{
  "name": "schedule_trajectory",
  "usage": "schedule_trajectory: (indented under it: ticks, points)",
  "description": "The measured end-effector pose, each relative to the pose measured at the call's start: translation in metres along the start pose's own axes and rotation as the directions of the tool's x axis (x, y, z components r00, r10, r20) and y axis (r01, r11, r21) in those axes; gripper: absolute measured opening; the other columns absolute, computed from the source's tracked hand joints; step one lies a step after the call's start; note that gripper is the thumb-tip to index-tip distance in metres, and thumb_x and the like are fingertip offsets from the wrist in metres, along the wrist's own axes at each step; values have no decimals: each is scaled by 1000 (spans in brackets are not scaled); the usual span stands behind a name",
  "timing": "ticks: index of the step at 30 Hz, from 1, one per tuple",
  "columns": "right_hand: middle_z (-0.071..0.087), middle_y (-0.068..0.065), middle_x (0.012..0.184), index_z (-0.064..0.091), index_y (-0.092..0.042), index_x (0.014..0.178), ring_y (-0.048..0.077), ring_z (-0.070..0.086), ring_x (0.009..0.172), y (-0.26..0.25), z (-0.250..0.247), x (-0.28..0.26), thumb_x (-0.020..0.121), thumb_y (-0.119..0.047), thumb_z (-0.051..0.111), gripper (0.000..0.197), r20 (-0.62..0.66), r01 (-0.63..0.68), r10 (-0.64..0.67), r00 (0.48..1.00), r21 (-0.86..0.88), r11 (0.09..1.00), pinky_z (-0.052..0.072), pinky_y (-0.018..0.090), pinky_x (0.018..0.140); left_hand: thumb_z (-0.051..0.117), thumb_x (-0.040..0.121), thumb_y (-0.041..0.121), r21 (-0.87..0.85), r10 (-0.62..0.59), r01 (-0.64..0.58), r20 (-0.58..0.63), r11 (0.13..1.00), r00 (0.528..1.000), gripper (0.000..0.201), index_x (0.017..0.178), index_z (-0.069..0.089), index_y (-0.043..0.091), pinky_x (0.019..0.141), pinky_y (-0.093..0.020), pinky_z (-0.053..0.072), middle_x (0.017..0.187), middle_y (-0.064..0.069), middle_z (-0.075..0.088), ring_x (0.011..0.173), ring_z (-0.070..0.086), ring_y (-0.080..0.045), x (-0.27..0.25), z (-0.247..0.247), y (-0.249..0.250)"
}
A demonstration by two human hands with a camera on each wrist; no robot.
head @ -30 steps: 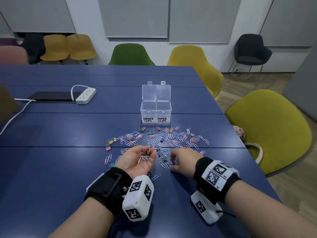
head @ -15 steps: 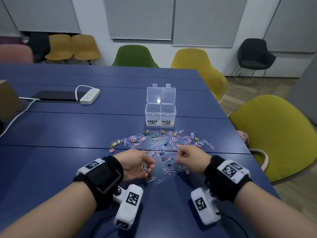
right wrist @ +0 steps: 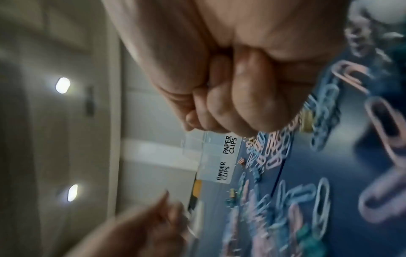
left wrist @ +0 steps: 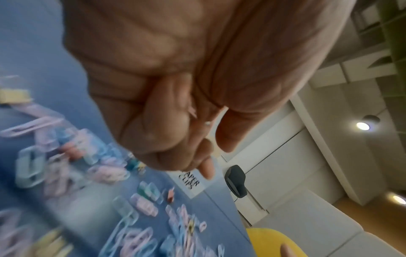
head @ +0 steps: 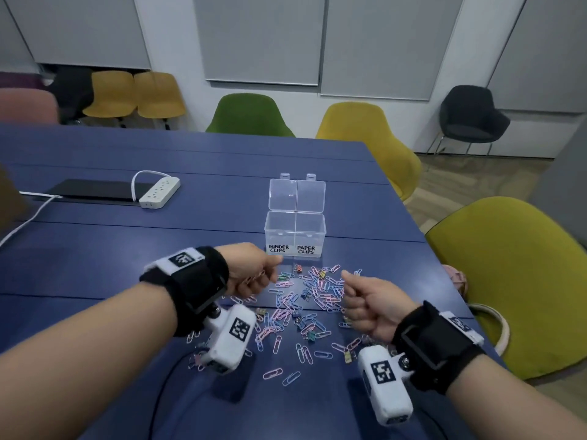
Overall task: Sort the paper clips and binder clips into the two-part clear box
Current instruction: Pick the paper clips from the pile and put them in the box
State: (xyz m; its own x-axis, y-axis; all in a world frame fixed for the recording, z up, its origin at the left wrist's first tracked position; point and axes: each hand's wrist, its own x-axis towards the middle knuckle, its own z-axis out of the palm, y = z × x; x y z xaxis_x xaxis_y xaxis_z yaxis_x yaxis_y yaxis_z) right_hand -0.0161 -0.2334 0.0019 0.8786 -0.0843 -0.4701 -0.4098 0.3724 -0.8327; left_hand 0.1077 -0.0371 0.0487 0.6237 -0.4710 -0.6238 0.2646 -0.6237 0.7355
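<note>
On the blue surface [head: 95, 265], a clear box [head: 295, 230] stands open, its two lids tipped up at the back. Its left part says BINDER CLIPS and its right part says PAPER CLIPS. Both parts look empty, though the clear walls make that hard to tell.

A big mess of paper clips [head: 298, 309] lies between the box and the person, with a few small binder clips [head: 313, 335] mixed in.

The left hand [head: 251, 269] is up in the air, close to the front left corner of the box. Its fingers [left wrist: 167, 132] are curled around some pink paper clips [head: 255, 276]. Only a little pink pokes out, so how many there are cannot be told.

The right hand [head: 368, 304] is a tight fist over the right side of the mess. Whether there is anything inside the fist cannot be told.

The box sits ahead of both hands. The left hand is much nearer to it, but it is in front of the BINDER CLIPS part. I think its paper clips need to go over to the right, into the PAPER CLIPS part [head: 309, 231]. The opening faces up, so the hand should go up over the front wall and then let go.

Both wrist views are blurry, and the hands hide much of the box there.
</note>
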Motion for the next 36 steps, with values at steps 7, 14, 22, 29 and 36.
schedule_trajectory:
  ticks: [7,14,22,29,36]
  points:
    - [42,1,59,38,-16,58,16,40,53,-55,5,45,98,-35,43,45,-1,76,-335,942,-974,216,30,27,52,26,101,46,-160,113,-136,-141,978,983,54,68,45,9,33,-12,20,59,-3,35,44,30,-10,47,-11,85]
    - [60,15,77,55,-3,86,33,55,75,-100,12,105,98,-22,39,27,-50,232,-704,709,-925,300,36,32,64,27,98,54,-424,333,-484,-382,766,862,58,69,52,9,56,-26,33,68,-7,51,58,45,-17,104,13,103]
    - [46,2,62,45,-19,71,24,45,58,-112,36,160,98,-26,34,30,-122,436,-742,659,-743,509,42,36,57,24,99,54,-395,362,-537,-437,745,824,55,88,60,13,93,-35,42,102,-6,63,101,59,-21,107,1,84]
    - [61,1,75,52,-14,91,22,58,82,-108,51,154,101,-30,31,29,-42,418,-651,758,-735,534,41,31,75,38,100,36,-211,467,-582,-415,786,781,38,77,60,16,74,-31,44,84,-1,64,78,56,-15,68,-21,44]
    - [65,-1,70,56,-13,80,12,59,66,-106,28,81,95,-23,47,19,51,396,-672,738,-840,371,46,25,64,56,93,11,114,521,-510,-101,852,848,13,80,58,11,69,-27,52,76,-5,63,69,60,-14,19,-6,2]
